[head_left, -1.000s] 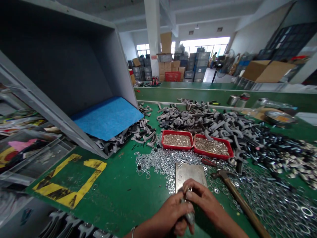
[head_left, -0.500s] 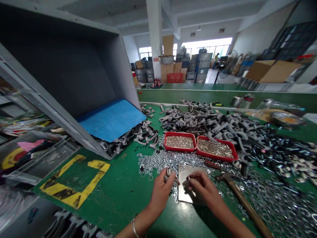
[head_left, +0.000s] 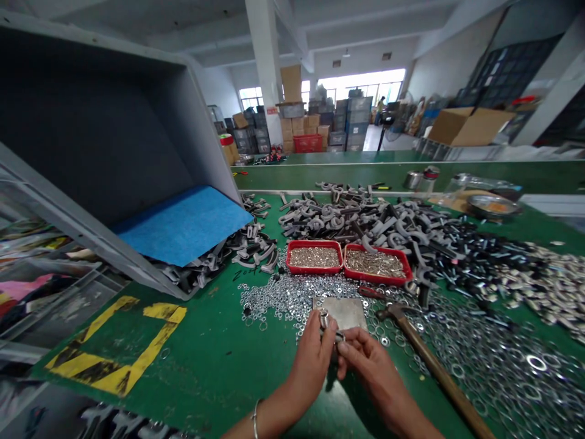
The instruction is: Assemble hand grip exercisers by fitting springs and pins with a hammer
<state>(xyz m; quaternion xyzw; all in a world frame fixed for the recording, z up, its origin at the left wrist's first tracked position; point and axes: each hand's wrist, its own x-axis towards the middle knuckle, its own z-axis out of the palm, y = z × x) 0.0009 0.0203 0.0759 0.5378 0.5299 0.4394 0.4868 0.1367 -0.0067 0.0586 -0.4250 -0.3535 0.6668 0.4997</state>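
Note:
My left hand [head_left: 309, 360] is closed around a small metal part with a ribbed, shiny cylindrical end [head_left: 324, 317] that sticks up above the thumb. My right hand [head_left: 372, 369] meets it from the right, fingers pinched at the part's side; whatever the fingertips hold is too small and hidden to name. Both hands are above the near edge of a flat metal plate [head_left: 351, 311] on the green table. Loose washers [head_left: 292, 299] spread behind and left of the plate. A hammer [head_left: 427, 353] with a wooden handle lies to the right of my right hand.
Two red trays [head_left: 315, 271] of small metal pieces stand behind the washers. Beyond them is a heap of grey clamp-like parts [head_left: 338, 213]. A large grey bin [head_left: 205, 122] tilts at the left over a blue sheet [head_left: 192, 222]. Rings and bolts cover the right side.
My right hand has moved left from over the plate to the part in my left hand. Both hands now touch at it, and the view has turned slightly right.

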